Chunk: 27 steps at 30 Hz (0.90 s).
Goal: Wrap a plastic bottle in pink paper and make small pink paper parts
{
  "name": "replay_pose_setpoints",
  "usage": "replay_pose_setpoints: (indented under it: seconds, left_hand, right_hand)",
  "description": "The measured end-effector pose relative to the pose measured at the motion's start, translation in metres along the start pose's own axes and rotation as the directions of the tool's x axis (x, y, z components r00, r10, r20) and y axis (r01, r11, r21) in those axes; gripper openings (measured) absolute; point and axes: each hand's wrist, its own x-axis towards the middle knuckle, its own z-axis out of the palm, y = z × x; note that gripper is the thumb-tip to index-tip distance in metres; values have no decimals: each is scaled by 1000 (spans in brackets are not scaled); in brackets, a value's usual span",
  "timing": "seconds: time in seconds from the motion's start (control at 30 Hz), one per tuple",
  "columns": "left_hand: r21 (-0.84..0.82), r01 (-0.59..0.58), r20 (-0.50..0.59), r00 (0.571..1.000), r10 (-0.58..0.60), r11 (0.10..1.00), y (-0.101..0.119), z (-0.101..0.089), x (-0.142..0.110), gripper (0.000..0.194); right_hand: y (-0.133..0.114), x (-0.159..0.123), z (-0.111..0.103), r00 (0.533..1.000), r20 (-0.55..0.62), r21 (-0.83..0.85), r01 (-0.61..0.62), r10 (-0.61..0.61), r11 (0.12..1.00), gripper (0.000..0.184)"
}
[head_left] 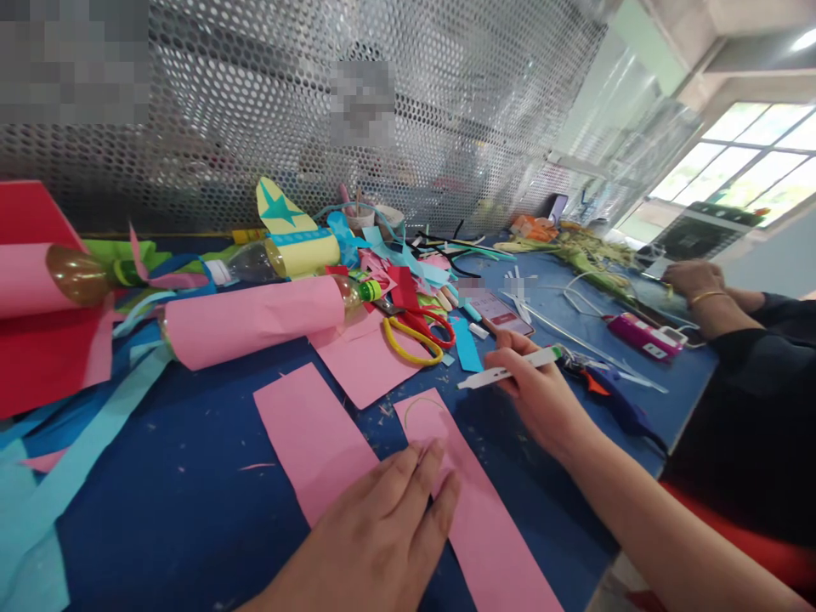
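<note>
My left hand (382, 527) lies flat with its fingers stretched out, pressing on a long pink paper strip (494, 527). A thin curved line is drawn near the strip's far end, just beyond my fingertips. My right hand (539, 395) is closed around a white marker (479, 379), whose tip points left and hovers apart from the paper. A second pink paper piece (312, 425) lies to the left, partly under my left hand. Beyond it is a pink sheet (363, 370) with scissors (414, 340) with yellow and red handles resting over its edge.
A pink-wrapped plastic bottle (255, 319) lies at left, near blue streamers (95, 450). Paper scraps (433, 268) and a phone (497, 310) lie farther back. At right are a blue glue gun (615, 395), a purple power strip (647, 336) and another person's hands (694, 280).
</note>
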Motion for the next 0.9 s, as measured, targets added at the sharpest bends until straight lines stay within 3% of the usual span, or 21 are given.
replay_pose_setpoints:
  seconds: [0.27, 0.6, 0.9]
  left_hand:
    - [17, -4, -5, 1000, 4, 1000, 1, -2, -1, 58]
    - [-87, 36, 16, 999, -35, 996, 0, 1, -2, 62]
    - [-31, 3, 8, 1000, -3, 1000, 0, -1, 0, 62]
  right_hand:
    - [1, 0, -1, 994, 64, -84, -80, 85, 993, 24]
    - [0, -1, -2, 992, 98, -121, -68, 81, 990, 25]
    - [0, 0, -2, 988, 128, -146, -63, 82, 987, 27]
